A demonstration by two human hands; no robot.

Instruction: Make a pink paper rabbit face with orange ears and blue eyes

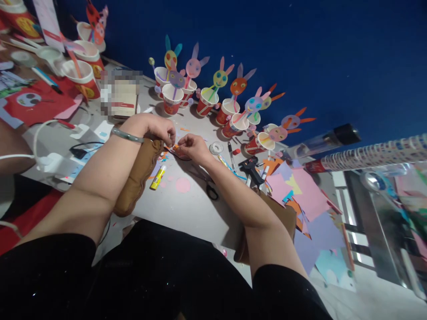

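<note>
My left hand (162, 128), with a bangle (126, 135) on its wrist, is closed in a pinch above small paper scraps (164, 156). Close by on its right, my right hand (196, 147) is closed too, thumb against fingertips. A bit of orange shows at the fingertips, too small to make out. Below the hands lie a yellow glue stick (158, 178), a pink paper circle (183, 185) and scissors (212, 191), partly hidden by my right arm. A roll of clear tape (216, 148) sits just past my right hand.
Several red paper cups (172, 106) with paper rabbit heads stand along the blue wall (267, 40). Right of my hands are a black glue gun (251, 170), a marker (231, 155) and coloured paper sheets (308, 195). A tall stack of cups (370, 153) leans in from the right. A brown cushioned armrest (138, 182) lies beneath my left arm.
</note>
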